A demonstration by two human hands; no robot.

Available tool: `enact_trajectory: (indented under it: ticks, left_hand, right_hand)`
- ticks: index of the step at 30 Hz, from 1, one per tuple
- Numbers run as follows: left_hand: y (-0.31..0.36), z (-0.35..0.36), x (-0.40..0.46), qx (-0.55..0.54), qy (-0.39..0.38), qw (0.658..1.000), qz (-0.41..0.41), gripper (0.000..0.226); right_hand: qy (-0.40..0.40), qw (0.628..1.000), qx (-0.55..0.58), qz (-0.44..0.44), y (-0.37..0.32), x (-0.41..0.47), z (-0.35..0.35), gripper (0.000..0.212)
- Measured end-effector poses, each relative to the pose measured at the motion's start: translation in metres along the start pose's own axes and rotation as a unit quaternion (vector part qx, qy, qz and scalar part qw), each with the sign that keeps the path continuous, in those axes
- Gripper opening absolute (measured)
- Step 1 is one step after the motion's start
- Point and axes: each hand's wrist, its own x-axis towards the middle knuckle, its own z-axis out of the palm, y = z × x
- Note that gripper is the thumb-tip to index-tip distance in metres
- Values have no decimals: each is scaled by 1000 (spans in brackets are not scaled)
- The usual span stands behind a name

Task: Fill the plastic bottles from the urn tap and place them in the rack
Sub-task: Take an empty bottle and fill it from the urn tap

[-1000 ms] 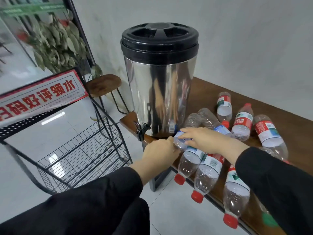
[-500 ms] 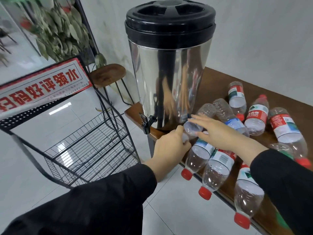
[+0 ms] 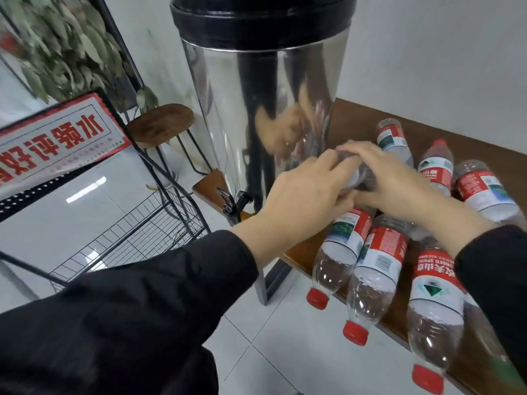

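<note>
A tall steel urn with a black lid stands on the left end of a wooden table; its black tap juts out low at the table's corner. Both hands grip one clear plastic bottle just right of the urn, above the table. My left hand wraps its left end, and my right hand curls over its body. Several empty bottles with red caps and red-white labels lie on the table. The black wire rack stands on the floor at the left.
A red and white sign tops the rack. A round wooden stool and leafy branches stand behind it. Three bottles' necks overhang the table's front edge. White tiled floor lies below.
Both hands have lifted the clear bottle up and to the right, off the pile of bottles. The camera has moved closer to the urn, cutting off its lid.
</note>
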Motion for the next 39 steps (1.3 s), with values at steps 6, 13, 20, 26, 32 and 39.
enact_trajectory:
  ticks: [6, 13, 20, 26, 32, 39]
  left_hand:
    - [-15, -25, 39, -16, 19, 993, 117, 35]
    - [-27, -52, 59, -59, 13, 993, 104, 38]
    - [-27, -79, 54, -76, 30, 996, 33, 36]
    - [-34, -138, 51, -91, -39, 988, 120, 39]
    - [-47, -202, 29, -96, -26, 995, 28, 34]
    - [-71, -263, -36, -110, -129, 983, 65, 35]
  right_hand:
    - [95, 995, -4, 29, -12, -3, -27, 81]
    - [140, 989, -28, 34, -36, 3, -32, 79]
    - [159, 985, -64, 38, -69, -3, -32, 79]
    - [215, 974, -71, 16, -114, -16, -43, 76]
    - [248, 968, -27, -3, -185, -26, -23, 62]
    - [268, 960, 69, 48, -266, -44, 43, 58]
